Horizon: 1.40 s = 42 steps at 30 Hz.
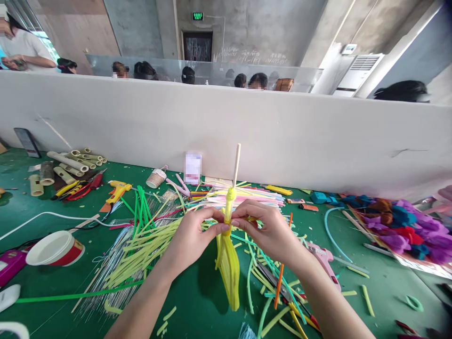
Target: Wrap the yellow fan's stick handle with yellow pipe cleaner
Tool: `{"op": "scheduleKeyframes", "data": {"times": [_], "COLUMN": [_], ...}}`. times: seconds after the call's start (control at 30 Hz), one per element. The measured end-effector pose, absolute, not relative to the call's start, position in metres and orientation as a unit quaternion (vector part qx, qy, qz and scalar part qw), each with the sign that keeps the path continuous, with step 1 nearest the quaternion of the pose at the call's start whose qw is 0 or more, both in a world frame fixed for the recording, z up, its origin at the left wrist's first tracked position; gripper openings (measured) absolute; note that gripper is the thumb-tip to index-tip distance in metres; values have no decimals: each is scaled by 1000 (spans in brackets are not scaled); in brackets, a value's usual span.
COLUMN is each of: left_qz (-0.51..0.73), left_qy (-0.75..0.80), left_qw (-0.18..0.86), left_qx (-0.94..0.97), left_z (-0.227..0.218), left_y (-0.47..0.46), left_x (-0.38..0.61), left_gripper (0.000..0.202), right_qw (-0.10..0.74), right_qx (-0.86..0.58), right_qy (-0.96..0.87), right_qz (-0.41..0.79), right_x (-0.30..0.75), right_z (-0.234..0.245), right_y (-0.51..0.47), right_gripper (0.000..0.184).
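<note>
In the head view, a yellow pipe-cleaner piece (pixel 229 273) hangs upright above the green table, its long, leaf-like part pointing down. A pale wooden stick (pixel 237 165) rises out of its narrow, wrapped top. My left hand (pixel 203 228) pinches the narrow neck from the left with thumb and fingertips. From the right, my right hand (pixel 263 226) is closed in a pinch at the same neck. The fingertips of both hands nearly meet there and hide the exact spot they grip.
Loose yellow-green pipe cleaners (pixel 151 249) lie left. Scissors (pixel 273 280) rest among scraps at right. A yellow glue gun (pixel 118 191), bamboo pieces (pixel 72 165) and a paper bowl (pixel 54 249) sit further left. Purple flowers (pixel 423 230) lie far right. A white partition (pixel 300 136) stands behind.
</note>
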<state>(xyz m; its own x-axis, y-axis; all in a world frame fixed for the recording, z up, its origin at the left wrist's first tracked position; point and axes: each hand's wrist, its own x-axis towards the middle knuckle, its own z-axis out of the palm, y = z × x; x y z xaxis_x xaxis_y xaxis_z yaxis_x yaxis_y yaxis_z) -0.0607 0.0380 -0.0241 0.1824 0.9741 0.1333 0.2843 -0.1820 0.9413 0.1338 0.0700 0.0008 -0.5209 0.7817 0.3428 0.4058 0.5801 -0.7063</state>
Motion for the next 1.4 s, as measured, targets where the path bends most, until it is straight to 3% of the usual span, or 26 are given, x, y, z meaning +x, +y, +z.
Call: {"op": "scheduleKeyframes", "data": {"times": [0.2, 0.33, 0.5, 0.6, 0.73, 0.97, 1.07, 1.27, 1.4], "left_qz": [418, 415, 405, 401, 382, 370, 403, 442, 430], "left_qy": [391, 345, 301, 293, 325, 438, 502, 465, 460], "left_qw": [574, 666, 713, 722, 687, 446, 356, 408, 440], "left_qx": [586, 515, 487, 482, 526, 688, 677, 650, 640], "left_z": [-27, -23, -27, -31, -27, -10, -16, -28, -25], "left_y": [43, 41, 39, 40, 44, 34, 33, 44, 46], "left_x": [-66, -65, -63, -63, -79, -90, -69, -56, -63], "left_gripper": [25, 33, 37, 35, 26, 28, 20, 20, 22], "right_qw": [336, 357, 368, 354, 352, 371, 368, 318, 334], "right_qx": [-303, -280, -223, -201, -221, -349, -383, -358, -331], "right_qy": [-833, -784, -687, -718, -773, -813, -809, -838, -844], "right_qz": [319, 423, 586, 564, 480, 282, 252, 262, 258], "right_x": [143, 140, 132, 131, 134, 125, 121, 135, 140], "right_z": [8, 5, 1, 4, 6, -3, -6, 5, 9], "right_y": [74, 71, 67, 67, 66, 59, 60, 69, 74], "right_gripper": [13, 17, 21, 22, 22, 14, 13, 10, 15]}}
